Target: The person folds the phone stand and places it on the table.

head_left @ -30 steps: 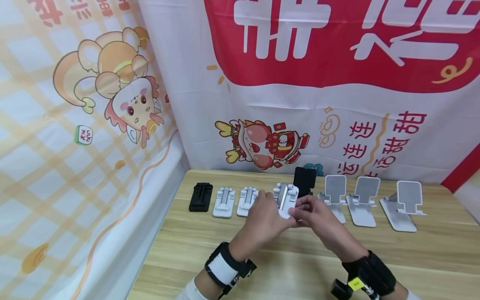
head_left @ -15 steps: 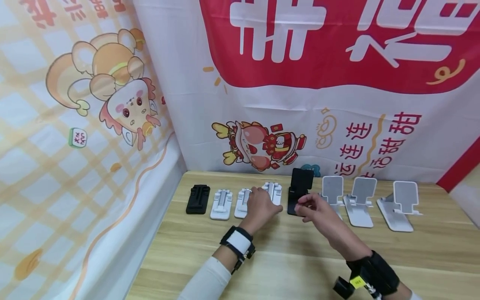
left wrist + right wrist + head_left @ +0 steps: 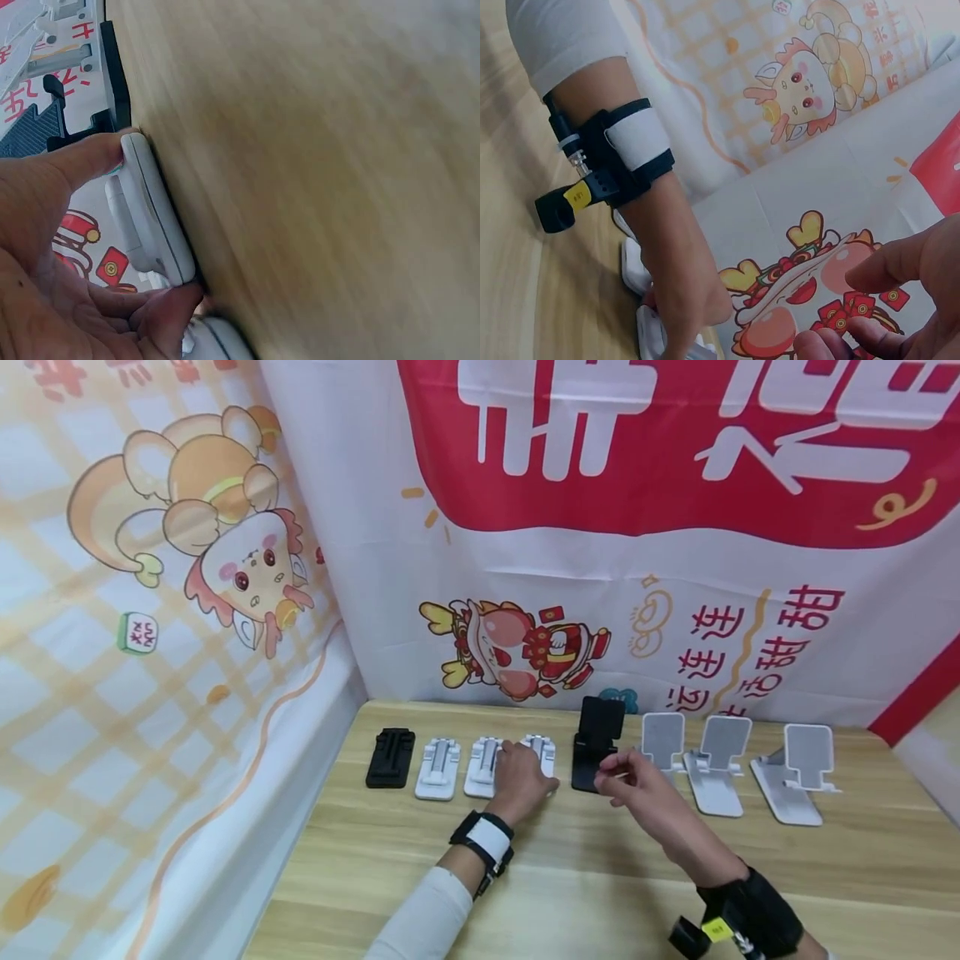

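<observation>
My left hand [image 3: 521, 781] holds a folded white phone stand [image 3: 157, 214] by its two long sides. In the left wrist view, the thumb is on one side and the fingers are on the other, with the stand at the wooden tabletop. The hand covers part of this stand in the head view. My right hand [image 3: 637, 785] hovers in front of an unfolded black phone stand [image 3: 597, 735], fingers loosely bent and holding nothing. In the right wrist view a gap shows between its thumb and fingertips [image 3: 814, 346].
Left of my left hand lie a folded black stand [image 3: 391, 758] and two folded white stands, one of them [image 3: 438, 770] beside the black one. To the right stand several unfolded white stands, the outermost [image 3: 795, 777] near the table's right. A printed cloth [image 3: 375, 568] hangs behind.
The white stand, earlier raised between both hands, is now down in the row, farther left, with my left hand on it. My right hand has let go of it and stays near the black stand.
</observation>
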`<state>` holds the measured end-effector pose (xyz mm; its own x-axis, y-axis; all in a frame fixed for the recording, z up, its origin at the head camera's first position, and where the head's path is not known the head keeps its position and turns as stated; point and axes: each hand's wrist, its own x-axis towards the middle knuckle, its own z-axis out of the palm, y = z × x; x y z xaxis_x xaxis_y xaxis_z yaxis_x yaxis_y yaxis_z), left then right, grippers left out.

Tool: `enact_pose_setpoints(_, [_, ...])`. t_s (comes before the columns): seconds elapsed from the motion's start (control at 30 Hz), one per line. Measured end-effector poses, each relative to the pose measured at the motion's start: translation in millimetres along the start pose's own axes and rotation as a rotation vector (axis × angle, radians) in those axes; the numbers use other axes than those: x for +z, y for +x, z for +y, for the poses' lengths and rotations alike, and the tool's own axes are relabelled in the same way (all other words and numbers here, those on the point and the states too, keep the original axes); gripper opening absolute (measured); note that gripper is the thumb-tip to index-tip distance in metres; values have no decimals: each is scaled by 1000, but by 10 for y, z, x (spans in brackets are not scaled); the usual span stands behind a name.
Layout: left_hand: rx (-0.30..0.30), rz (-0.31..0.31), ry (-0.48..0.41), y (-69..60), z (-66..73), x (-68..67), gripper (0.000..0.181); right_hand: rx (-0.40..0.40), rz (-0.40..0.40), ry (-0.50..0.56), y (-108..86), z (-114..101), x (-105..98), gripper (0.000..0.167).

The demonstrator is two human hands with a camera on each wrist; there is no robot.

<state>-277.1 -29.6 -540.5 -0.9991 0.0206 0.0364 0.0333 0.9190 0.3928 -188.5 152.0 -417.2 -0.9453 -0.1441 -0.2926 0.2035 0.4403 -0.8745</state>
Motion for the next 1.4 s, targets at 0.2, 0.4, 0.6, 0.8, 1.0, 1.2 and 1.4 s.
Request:
enact_pose_setpoints(0.2, [-38,-137,-6,-194,-39,-193,79,-190,82,-345,224,-20,-28,28])
enact_pose_setpoints(0.4, [-41,-231,-165,-698,-88,-572,91,-500,312,-752,669,17,-290,35])
enact_pose_setpoints(0.6, [-64,-239,-287,-1218,-366,-781,80,-593,284,-875,1084,-14,-471,35])
enact_pose_setpoints(0.8, [-129,-203,-376,-1497,-640,-907,69,-545,211,-877,1317,33,-455,13])
enact_pose_setpoints(1.0, [-120,-181,-494,-1449,-640,-941,59,-571,169,-794,1195,-41,-486,23])
enact_pose_setpoints(1.2, [-74,-169,-708,-1271,-380,-891,58,-653,172,-715,670,-395,-387,29])
enact_pose_setpoints(1.4, [-58,-303,-1029,-1138,-93,-811,50,-777,208,-681,92,-642,-213,16])
